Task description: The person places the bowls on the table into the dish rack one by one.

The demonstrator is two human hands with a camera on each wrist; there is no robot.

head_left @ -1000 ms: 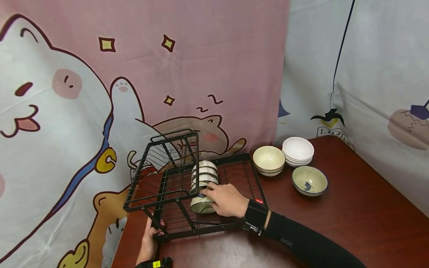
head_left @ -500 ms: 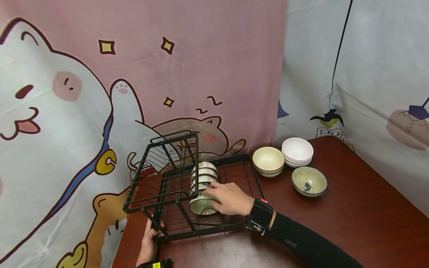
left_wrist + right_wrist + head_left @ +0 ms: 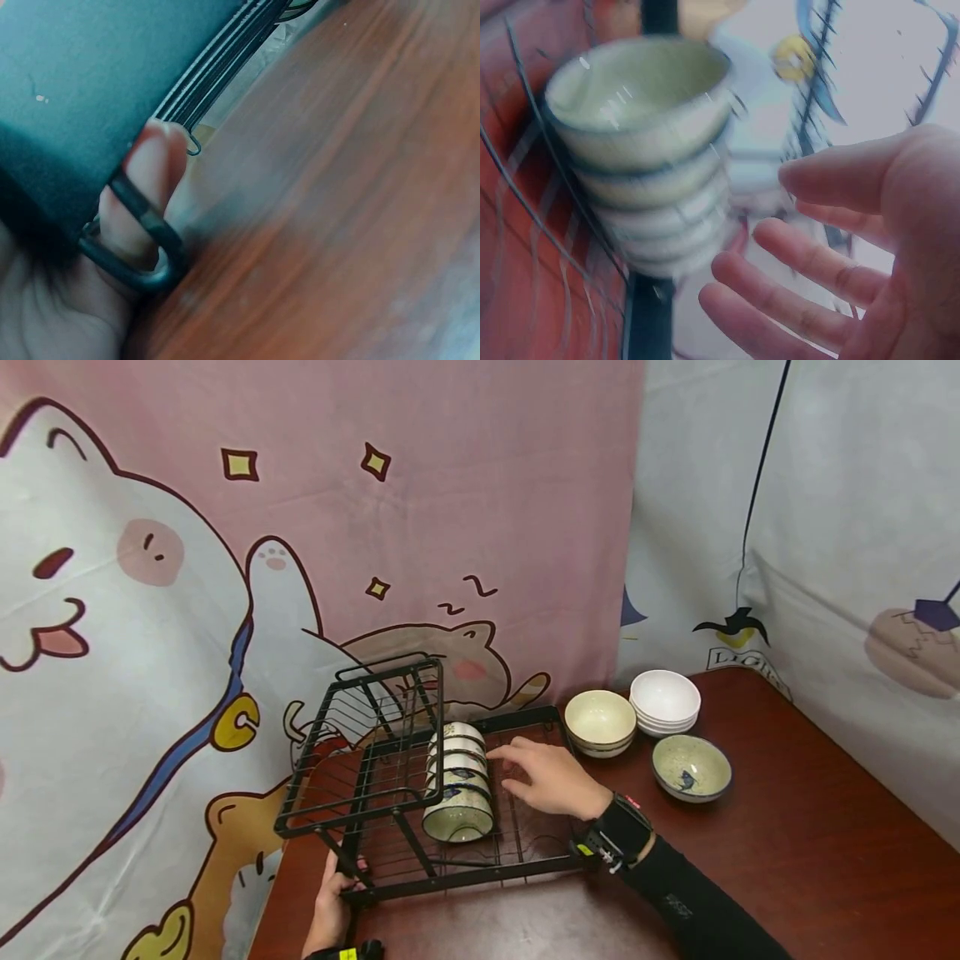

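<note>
A black two-tier wire dish rack (image 3: 457,882) stands on the table. My left hand (image 3: 328,906) grips its front left corner; in the left wrist view, fingers (image 3: 139,191) lie behind a bent metal loop against the rack's dark side. Several bowls (image 3: 459,823) stand on edge in a nested row on the lower tier, the front one green inside and facing me. Just right of that row hovers my right hand (image 3: 555,779), fingers apart and holding nothing. The right wrist view shows the same nested bowls (image 3: 641,139), blurred, beside the spread fingers (image 3: 810,259).
Right of the rack are a stack of cream bowls (image 3: 600,718), a stack of white bowls (image 3: 665,697) and a single green bowl with a blue motif (image 3: 692,768). They stand on the reddish-brown table (image 3: 810,827). A printed cloth (image 3: 510,485) hangs behind.
My right hand has let go of the front green bowl and moved up and right, away from the row. My left hand stays at the rack's corner.
</note>
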